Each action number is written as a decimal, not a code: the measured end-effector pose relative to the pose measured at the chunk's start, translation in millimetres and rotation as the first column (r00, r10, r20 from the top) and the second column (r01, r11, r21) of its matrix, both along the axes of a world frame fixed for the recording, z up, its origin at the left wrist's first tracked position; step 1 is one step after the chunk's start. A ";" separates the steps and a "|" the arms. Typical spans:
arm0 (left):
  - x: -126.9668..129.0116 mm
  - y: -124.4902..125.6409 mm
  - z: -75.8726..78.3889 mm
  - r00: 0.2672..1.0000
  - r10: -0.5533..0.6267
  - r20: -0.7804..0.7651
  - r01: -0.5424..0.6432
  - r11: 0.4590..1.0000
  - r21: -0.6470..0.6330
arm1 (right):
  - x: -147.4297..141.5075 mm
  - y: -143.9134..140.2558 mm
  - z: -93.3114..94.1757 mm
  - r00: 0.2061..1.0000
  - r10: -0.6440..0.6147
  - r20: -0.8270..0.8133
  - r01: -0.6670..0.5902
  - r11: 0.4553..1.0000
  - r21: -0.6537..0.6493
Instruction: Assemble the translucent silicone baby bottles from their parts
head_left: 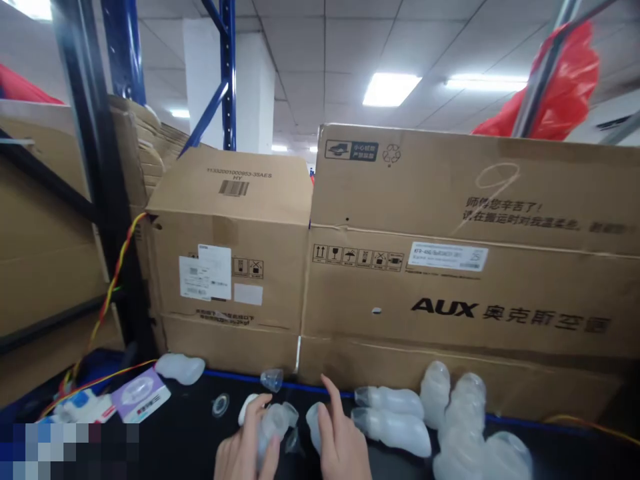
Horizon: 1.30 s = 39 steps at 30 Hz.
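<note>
My left hand [245, 443] is closed around a translucent soft bottle [275, 423] with a clear cup-like top. My right hand [344, 440] is closed on another translucent piece [313, 427], its index finger pointing up; most of that piece is hidden behind the fingers. Between the hands a small clear cap [294, 441] lies on the dark table. A pale rounded piece [247, 408] shows behind my left fingers, and a clear cup [272, 380] stands further back. Right of my right hand lie two capped, frosted bottles [393, 430].
More frosted bottles [463, 427] are heaped at the right. At the left are a bottle [180, 369], a clear ring-shaped part [220, 405], a purple-and-white card [141, 395] and red-yellow wires [117, 273]. Cardboard panels [360, 287] wall off the back; a dark post [95, 167] rises left.
</note>
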State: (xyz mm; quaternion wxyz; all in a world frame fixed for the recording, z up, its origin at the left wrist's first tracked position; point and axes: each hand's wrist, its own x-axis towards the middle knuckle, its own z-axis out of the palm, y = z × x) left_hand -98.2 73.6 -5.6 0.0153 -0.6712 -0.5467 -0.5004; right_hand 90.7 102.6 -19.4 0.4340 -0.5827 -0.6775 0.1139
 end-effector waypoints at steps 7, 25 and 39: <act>-4.7 -5.1 23.7 0.985 0.080 -0.154 -0.110 0.974 -0.200 | -0.4 -25.4 19.1 0.988 0.151 -0.030 -0.151 0.988 0.006; -5.7 -0.1 21.4 1.000 -0.010 0.029 0.018 0.958 -0.288 | 2.1 -25.0 11.5 0.947 0.187 -0.263 -0.150 0.977 0.152; -3.0 -6.4 34.1 0.856 -0.049 -0.514 0.160 0.971 0.175 | 52.9 -0.2 85.8 0.962 0.065 0.265 -0.025 0.988 -0.150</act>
